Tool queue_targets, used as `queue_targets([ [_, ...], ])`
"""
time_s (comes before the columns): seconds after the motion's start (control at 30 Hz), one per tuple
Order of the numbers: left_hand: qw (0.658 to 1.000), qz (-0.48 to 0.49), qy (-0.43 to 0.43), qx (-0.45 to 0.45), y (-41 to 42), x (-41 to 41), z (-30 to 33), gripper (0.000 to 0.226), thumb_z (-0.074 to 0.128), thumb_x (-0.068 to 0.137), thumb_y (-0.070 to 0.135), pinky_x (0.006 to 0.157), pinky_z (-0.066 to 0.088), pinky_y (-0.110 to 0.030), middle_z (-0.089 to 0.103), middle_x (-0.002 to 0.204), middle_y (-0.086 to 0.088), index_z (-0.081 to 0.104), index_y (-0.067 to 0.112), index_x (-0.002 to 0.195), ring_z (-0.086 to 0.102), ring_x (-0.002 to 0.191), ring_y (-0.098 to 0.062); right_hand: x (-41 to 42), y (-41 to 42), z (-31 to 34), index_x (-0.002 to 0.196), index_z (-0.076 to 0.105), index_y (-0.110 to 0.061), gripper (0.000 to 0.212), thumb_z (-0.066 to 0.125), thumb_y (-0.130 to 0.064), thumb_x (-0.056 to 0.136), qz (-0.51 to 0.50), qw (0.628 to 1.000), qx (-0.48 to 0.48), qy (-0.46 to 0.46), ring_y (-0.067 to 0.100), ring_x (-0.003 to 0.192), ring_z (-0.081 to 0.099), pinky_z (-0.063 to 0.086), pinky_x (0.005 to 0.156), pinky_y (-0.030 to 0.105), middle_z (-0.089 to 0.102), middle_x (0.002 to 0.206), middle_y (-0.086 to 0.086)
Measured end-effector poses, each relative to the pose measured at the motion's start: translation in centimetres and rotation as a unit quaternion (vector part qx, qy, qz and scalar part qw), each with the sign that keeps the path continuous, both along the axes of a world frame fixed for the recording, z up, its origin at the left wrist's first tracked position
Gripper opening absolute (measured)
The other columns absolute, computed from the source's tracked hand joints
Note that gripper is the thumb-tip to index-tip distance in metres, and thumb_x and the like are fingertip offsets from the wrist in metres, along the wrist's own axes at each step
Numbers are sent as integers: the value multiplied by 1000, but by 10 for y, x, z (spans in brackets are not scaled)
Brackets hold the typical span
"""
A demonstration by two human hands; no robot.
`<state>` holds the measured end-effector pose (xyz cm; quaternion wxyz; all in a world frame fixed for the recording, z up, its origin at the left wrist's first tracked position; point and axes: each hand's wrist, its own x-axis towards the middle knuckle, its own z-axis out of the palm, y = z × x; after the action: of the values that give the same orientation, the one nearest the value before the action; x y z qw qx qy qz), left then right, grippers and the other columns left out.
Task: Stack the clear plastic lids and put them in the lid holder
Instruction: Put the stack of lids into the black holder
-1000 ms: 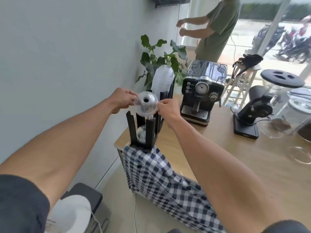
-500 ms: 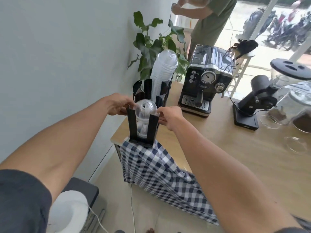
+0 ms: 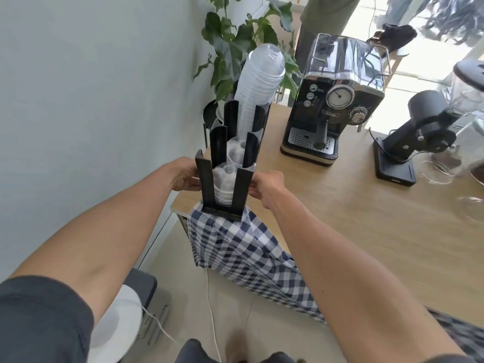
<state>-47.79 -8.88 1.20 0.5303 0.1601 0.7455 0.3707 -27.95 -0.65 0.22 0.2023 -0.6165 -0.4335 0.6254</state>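
Clear plastic lids, domed and nested in a short stack, sit low inside the nearest slot of the black lid holder, which stands at the near left corner of the wooden desk. Left hand at 9 o'clock of the holder and right hand at 3 o'clock reach in between the uprights; the fingers appear pinched on the stack's rim, though the uprights hide the contact. A blue checked cloth hangs from the desk edge at 6 o'clock of the holder. In the next slot, at 12 o'clock, lies a second small lid stack, and beyond it rises a tall lid column. An espresso machine stands at 2 o'clock, a grinder farther right, a leafy plant behind.
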Motion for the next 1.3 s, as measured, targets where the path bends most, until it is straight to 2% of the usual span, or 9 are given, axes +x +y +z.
queue_targets([
  [0.2, 1000, 13, 1, 13, -1, 2, -12, 11, 68, 92, 7, 66, 58, -30, 69, 76, -4, 70, 11, 83, 70, 72, -20, -2, 1, -2, 75, 69, 0, 12, 72, 9, 82, 4, 1000, -2, -2, 25, 71, 57, 48, 70, 35, 64, 76, 16],
  [0.3, 1000, 13, 2, 17, -2, 2, -11, 4, 71, 91, 8, 73, 60, -32, 71, 79, -6, 72, 9, 88, 70, 76, -23, 1, 2, 1, 84, 73, 5, 3, 73, 5, 82, 13, 1000, 5, -9, 25, 71, 60, 51, 68, 34, 66, 78, 15],
  [0.43, 999, 13, 35, 18, -4, -1, 5, 10, 66, 95, 15, 90, 58, -39, 73, 89, -9, 73, 7, 95, 70, 83, -26, 7, 3, 15, 91, 73, -4, 9, 71, -9, 84, 43, 999, 23, -10, 22, 75, 61, 56, 70, 35, 67, 80, 8],
  [0.5, 996, 23, 83, 29, -4, -1, 24, 9, 65, 95, 16, 85, 57, -36, 72, 90, -8, 71, 8, 94, 70, 81, -23, 10, 8, 27, 92, 74, -6, 17, 69, -20, 84, 50, 998, 39, -17, 20, 75, 66, 59, 75, 38, 70, 80, 4],
  [0.63, 965, 64, 244, 74, 1, 1, 71, 5, 65, 88, 11, 67, 52, -30, 71, 87, -10, 67, 7, 88, 67, 67, -19, 21, 17, 62, 82, 66, -11, 14, 57, -22, 78, 75, 992, 104, -23, 21, 67, 61, 49, 60, 32, 68, 79, 5],
  [0.73, 913, 68, 387, 109, 7, 9, 105, 16, 64, 84, 26, 79, 62, -38, 76, 89, -7, 71, 12, 84, 73, 81, -27, 35, 26, 85, 88, 64, -9, 10, 55, -13, 88, 92, 978, 185, -26, 20, 70, 63, 51, 64, 35, 67, 84, 10],
  [0.87, 854, 15, 496, 157, 24, 55, 142, 16, 62, 93, 28, 86, 57, -39, 72, 94, -1, 73, 17, 95, 66, 89, -25, 72, 42, 96, 93, 69, -10, 15, 54, -11, 92, 107, 956, 269, -48, 26, 86, 71, 62, 80, 43, 73, 93, 9],
  [1.13, 853, -95, 480, 184, 70, 202, 138, 15, 64, 92, 27, 88, 55, -37, 72, 97, -2, 73, 18, 99, 66, 93, -24, 213, 62, 98, 95, 67, -17, 15, 53, -10, 97, 93, 935, 319, -122, 28, 98, 70, 60, 88, 47, 69, 98, 5],
  [1.3, 861, -145, 455, 177, 95, 302, 112, 17, 63, 81, 46, 95, 56, -40, 73, 107, 1, 69, 32, 88, 68, 104, -25, 315, 80, 83, 84, 64, -22, 12, 58, -15, 91, 54, 944, 295, -137, 32, 94, 73, 61, 90, 51, 71, 95, 6],
])
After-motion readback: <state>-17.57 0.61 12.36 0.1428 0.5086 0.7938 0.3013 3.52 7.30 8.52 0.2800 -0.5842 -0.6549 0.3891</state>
